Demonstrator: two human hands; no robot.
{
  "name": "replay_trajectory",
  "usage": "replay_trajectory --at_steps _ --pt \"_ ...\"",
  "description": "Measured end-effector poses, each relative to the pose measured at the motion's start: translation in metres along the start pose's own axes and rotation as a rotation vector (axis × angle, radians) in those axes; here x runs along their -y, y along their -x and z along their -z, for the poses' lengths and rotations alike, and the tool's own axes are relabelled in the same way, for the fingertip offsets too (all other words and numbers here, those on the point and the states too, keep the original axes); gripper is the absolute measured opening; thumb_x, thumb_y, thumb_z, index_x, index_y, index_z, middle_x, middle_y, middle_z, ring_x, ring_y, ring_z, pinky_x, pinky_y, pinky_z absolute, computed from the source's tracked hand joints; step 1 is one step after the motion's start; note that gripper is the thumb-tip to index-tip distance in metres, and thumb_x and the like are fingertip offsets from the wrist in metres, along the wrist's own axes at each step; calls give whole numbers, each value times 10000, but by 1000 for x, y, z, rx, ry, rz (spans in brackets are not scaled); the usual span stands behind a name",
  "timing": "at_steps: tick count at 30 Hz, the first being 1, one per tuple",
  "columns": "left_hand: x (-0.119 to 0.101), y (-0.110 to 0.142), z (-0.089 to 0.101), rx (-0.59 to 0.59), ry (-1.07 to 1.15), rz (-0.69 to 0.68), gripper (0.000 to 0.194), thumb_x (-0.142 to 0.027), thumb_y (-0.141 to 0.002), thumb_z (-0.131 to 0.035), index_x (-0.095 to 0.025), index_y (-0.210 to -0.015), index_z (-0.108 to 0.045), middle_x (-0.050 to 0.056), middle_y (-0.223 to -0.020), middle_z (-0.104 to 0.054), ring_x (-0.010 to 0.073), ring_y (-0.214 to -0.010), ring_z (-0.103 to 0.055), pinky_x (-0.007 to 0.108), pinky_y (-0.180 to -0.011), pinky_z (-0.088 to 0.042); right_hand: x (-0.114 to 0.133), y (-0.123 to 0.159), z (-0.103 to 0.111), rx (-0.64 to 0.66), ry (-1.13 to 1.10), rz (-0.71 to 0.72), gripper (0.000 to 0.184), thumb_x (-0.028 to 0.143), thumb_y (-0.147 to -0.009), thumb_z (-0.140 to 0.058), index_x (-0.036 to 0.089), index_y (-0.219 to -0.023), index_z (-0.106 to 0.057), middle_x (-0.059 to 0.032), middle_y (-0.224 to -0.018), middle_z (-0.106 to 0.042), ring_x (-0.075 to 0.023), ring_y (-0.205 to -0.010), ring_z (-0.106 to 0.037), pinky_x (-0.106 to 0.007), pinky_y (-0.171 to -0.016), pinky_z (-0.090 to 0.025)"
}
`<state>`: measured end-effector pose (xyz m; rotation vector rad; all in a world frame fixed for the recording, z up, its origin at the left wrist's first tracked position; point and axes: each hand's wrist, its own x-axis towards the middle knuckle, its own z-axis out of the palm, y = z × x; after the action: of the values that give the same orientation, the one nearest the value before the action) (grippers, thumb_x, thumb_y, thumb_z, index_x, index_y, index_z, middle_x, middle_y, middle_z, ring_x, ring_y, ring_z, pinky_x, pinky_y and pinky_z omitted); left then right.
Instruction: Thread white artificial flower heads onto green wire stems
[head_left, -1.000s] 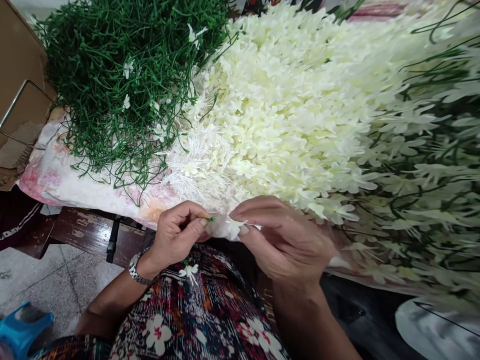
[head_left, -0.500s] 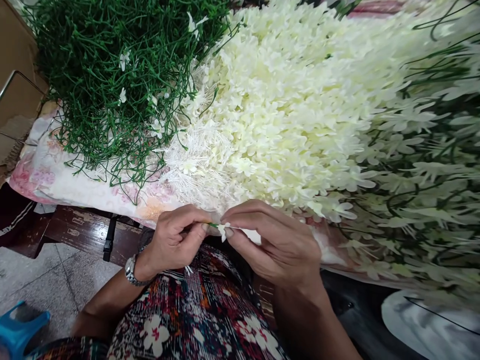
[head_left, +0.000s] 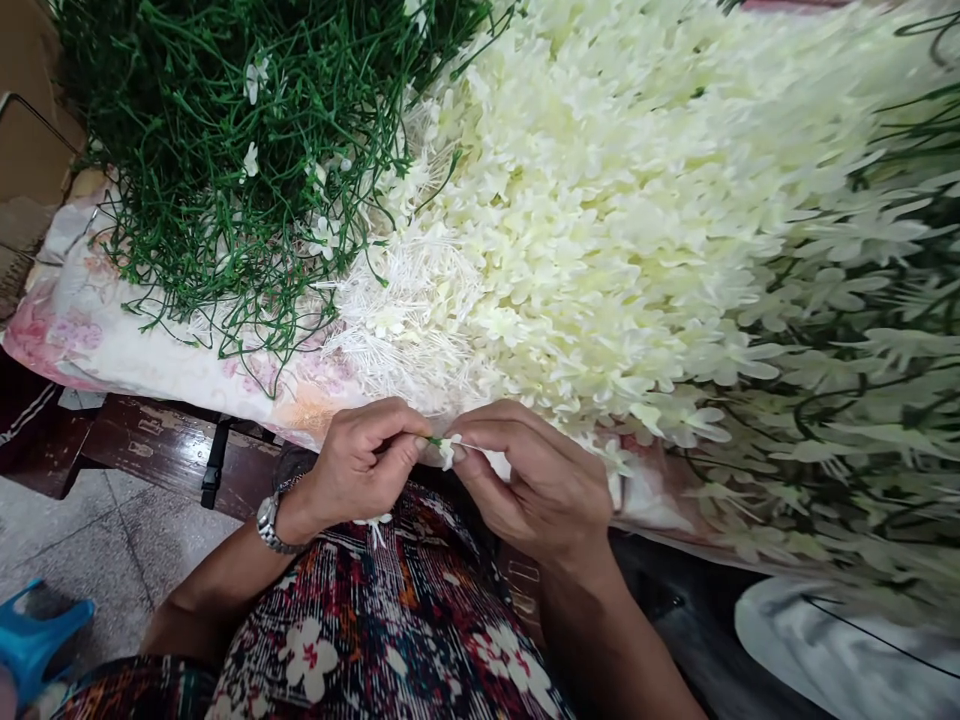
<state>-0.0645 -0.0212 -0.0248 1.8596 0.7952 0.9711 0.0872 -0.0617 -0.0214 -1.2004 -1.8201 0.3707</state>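
Near the table's front edge, my left hand (head_left: 375, 455) pinches a thin green plastic stem (head_left: 433, 440) between thumb and forefinger. My right hand (head_left: 536, 475) meets it from the other side, its thumb and fingertips closed on a small white artificial flower (head_left: 450, 452) at the stem's tip. More white petals hang beneath my left hand, and what holds them is hidden. Beyond my hands lie loose white stamens (head_left: 412, 305) and a wide heap of cream-white artificial petals (head_left: 600, 230). A tangled pile of green stems (head_left: 247, 170) lies at the far left.
A floral cloth (head_left: 180, 365) covers the table. Finished-looking white flowers on green stems (head_left: 847, 400) pile up on the right. A cardboard box (head_left: 30, 130) stands at the left, a blue plastic stool (head_left: 45, 630) on the floor at lower left.
The view has shifted slightly. Both hands stay together, and the white flower sits against the stem's green tip between them. My right hand has drawn a little to the left.
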Motion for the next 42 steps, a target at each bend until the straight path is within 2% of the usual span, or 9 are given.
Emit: replay_trajectory --at_steps 14,21,27,31,37,42 --pt "4 0 -5 -16 -2 106 128 -108 -743 -421 -143 -680 -527 -9 -577 -508 75 -528 -451 205 -506 -377 -6 5 -12 -56 49 -11 231 34 -662 -541 179 -841 -529 -33 -723 -582 -130 -672 -554 -256 -558 -466" --pt "4 -1 -5 -6 22 133 131 -107 -740 -417 -138 -658 -515 -15 -555 -486 68 -505 -431 198 -486 -369 -7 6 -13 -13 68 5 246 20 -648 -547 166 -845 -542 -46 -735 -586 -137 -679 -557 -261 -571 -471" --pt "4 -3 -5 23 63 152 142 -99 -736 -401 -144 -674 -520 -17 -553 -489 66 -501 -435 188 -479 -373 -8 3 -13 -130 95 20 212 48 -667 -559 183 -831 -551 -25 -687 -591 -131 -645 -558 -244 -536 -457" --pt "4 -3 -4 32 102 186 135 -104 -734 -409 -143 -678 -525 -18 -551 -492 66 -501 -440 182 -473 -377 -9 1 -9 -75 97 14 220 80 -682 -556 196 -868 -542 -25 -697 -588 -137 -650 -565 -253 -529 -458" --pt "5 -2 -4 19 119 214 120 -108 -734 -430 -134 -666 -526 -18 -551 -494 64 -500 -445 179 -475 -378 -4 -1 1 -69 278 62 296 83 -631 -612 202 -889 -530 -27 -752 -576 -143 -705 -549 -268 -584 -469" --pt "5 -1 -4 8 63 181 106 -102 -727 -442 -135 -668 -525 -21 -564 -493 62 -504 -440 179 -480 -370 -2 -1 2 -9 235 64 256 37 -625 -585 180 -830 -530 -26 -738 -555 -137 -693 -527 -282 -594 -466"
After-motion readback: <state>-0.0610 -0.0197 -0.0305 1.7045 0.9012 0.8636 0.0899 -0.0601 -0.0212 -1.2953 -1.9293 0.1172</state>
